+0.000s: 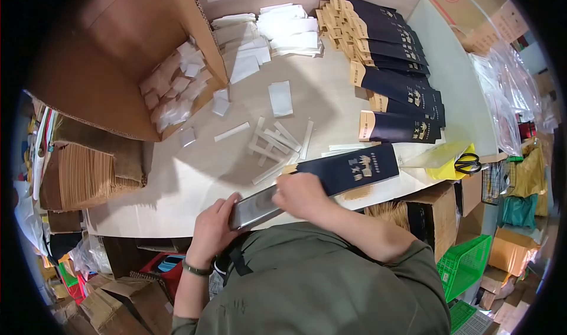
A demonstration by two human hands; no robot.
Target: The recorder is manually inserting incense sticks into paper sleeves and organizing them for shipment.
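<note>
A long, narrow grey, shiny case (pixel 254 210) lies slantwise near the table's front edge, its right end meeting a dark navy paper sleeve (pixel 369 166) with gold print. My left hand (pixel 212 228) grips the case's left end between thumb and fingers. My right hand (pixel 302 194) is closed over the place where case and sleeve meet, hiding the sleeve's opening and part of its cream end. Just beyond them lie several loose white strips (pixel 274 139) in a crossed heap. Farther off is a single white paper packet (pixel 280 98).
Stacked navy-and-cream sleeves (pixel 384 39) fill the back right. White packets (pixel 289 28) are piled at the back. An open cardboard box (pixel 100 51) with small clear sachets (pixel 177 87) stands left, beside brown card stacks (pixel 94 172). Black-handled scissors (pixel 467 163) lie at the right edge.
</note>
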